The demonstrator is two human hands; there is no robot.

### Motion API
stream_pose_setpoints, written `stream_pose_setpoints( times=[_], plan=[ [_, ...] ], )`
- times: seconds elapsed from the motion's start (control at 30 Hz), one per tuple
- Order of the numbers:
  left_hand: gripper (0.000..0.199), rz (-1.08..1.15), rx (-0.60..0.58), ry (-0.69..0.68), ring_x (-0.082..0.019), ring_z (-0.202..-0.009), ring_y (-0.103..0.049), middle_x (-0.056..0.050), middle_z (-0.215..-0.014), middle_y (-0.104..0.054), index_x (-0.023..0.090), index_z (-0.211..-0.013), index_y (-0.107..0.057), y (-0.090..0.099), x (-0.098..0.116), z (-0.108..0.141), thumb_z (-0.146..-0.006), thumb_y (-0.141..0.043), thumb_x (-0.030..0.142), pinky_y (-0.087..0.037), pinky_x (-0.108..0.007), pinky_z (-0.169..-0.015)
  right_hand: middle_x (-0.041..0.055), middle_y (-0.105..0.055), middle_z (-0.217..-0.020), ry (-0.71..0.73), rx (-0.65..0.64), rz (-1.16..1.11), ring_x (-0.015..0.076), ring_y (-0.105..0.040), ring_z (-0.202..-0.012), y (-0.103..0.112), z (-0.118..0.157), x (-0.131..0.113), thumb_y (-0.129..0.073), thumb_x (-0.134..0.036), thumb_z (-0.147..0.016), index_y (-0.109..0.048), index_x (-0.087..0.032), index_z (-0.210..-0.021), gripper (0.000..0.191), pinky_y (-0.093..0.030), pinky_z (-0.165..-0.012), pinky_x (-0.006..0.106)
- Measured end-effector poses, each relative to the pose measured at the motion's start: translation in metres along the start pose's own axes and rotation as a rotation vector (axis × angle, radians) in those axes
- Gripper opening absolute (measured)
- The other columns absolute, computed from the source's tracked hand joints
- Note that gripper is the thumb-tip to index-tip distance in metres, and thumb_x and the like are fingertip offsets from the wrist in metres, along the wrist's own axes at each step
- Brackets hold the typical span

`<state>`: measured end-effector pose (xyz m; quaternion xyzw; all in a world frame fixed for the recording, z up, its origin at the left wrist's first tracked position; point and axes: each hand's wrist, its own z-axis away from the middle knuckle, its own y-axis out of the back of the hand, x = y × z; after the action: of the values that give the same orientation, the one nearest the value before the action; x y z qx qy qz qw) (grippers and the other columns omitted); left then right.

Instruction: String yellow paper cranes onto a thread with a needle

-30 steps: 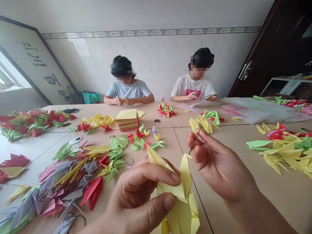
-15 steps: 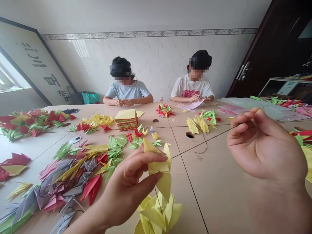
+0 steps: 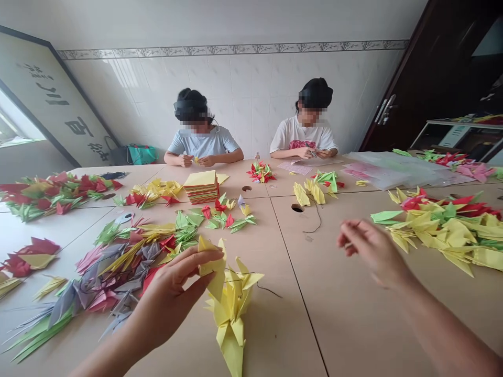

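Observation:
Between the thumb and fingers of my left hand (image 3: 176,293) is a folded yellow paper piece (image 3: 217,283). Just right of and below it, a cluster of yellow folded papers (image 3: 231,319) rests on the table (image 3: 286,324). A dark thread (image 3: 269,290) trails from the cluster to the right. My right hand (image 3: 365,246) hangs above the table on the right, its fingers curled and blurred; whether anything is between them cannot be made out.
Colourful folded papers (image 3: 129,262) spread over the left side. A square paper stack (image 3: 201,187) stands mid-table. Yellow and red folded papers (image 3: 448,225) lie at right, near a round hole (image 3: 297,208). Two people sit across the table.
My right hand has moved left and away from me, and the taut thread now lies slack by the yellow cluster. My left hand has shifted left, still with the yellow piece. The view has shifted.

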<state>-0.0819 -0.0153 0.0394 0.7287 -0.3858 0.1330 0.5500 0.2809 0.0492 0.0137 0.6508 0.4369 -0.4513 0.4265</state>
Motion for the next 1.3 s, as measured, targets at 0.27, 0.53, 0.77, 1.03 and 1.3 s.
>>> stream_pose_setpoints(
  times=[0.27,0.53,0.77,1.03,1.3],
  plan=[
    [0.027,-0.062,-0.021,-0.146,-0.02,-0.089,-0.068,-0.006,-0.107,-0.07,0.027,-0.109,-0.066,-0.009,0.012,-0.01,-0.087,-0.053,0.02,-0.057,-0.021,-0.062,0.0042,-0.066,-0.069,-0.039,-0.101,0.594,0.0217,-0.054,-0.058,0.02,0.035,0.056,-0.056,-0.038,-0.076,-0.059,-0.026,-0.063,0.017,-0.036,-0.051,0.031],
    [0.031,-0.056,-0.061,-0.189,-0.021,-0.096,-0.066,-0.007,-0.113,-0.068,0.027,-0.114,-0.063,-0.019,0.021,-0.01,-0.088,-0.05,0.016,-0.057,-0.023,-0.064,0.0101,-0.064,-0.106,0.011,-0.212,0.577,0.027,-0.06,-0.089,0.002,0.043,0.045,-0.057,-0.038,-0.081,-0.07,-0.025,-0.091,0.022,-0.049,-0.068,0.038],
    [0.032,0.132,-0.133,-0.236,-0.017,-0.098,-0.065,-0.006,-0.11,-0.068,0.024,-0.112,-0.062,-0.026,0.045,-0.016,-0.087,-0.05,0.007,-0.055,-0.027,-0.081,0.0015,-0.064,-0.073,-0.154,-0.818,-0.001,0.0157,-0.063,-0.072,-0.059,0.062,-0.031,-0.054,-0.045,-0.089,-0.053,-0.02,-0.13,0.048,-0.05,-0.063,0.027],
    [0.038,0.263,-0.173,-0.224,-0.016,-0.105,-0.062,-0.005,-0.116,-0.065,0.026,-0.114,-0.06,-0.024,0.041,-0.013,-0.085,-0.05,0.003,-0.054,-0.027,-0.084,-0.0017,-0.058,-0.066,-0.264,-1.001,-0.212,0.0095,-0.055,-0.055,-0.097,0.058,-0.041,-0.06,-0.047,-0.083,-0.061,-0.016,-0.084,0.031,-0.041,-0.052,0.022],
    [0.094,0.271,-0.339,0.004,-0.029,-0.143,-0.02,-0.008,-0.159,-0.013,0.035,-0.148,-0.006,-0.036,0.006,-0.003,-0.079,-0.069,0.036,-0.03,-0.05,-0.112,-0.0049,-0.048,-0.065,-0.203,-0.823,-0.052,0.0081,-0.046,-0.058,-0.074,0.038,-0.035,-0.059,-0.042,-0.086,-0.061,-0.017,-0.083,0.025,-0.039,-0.058,0.022]
  ],
)
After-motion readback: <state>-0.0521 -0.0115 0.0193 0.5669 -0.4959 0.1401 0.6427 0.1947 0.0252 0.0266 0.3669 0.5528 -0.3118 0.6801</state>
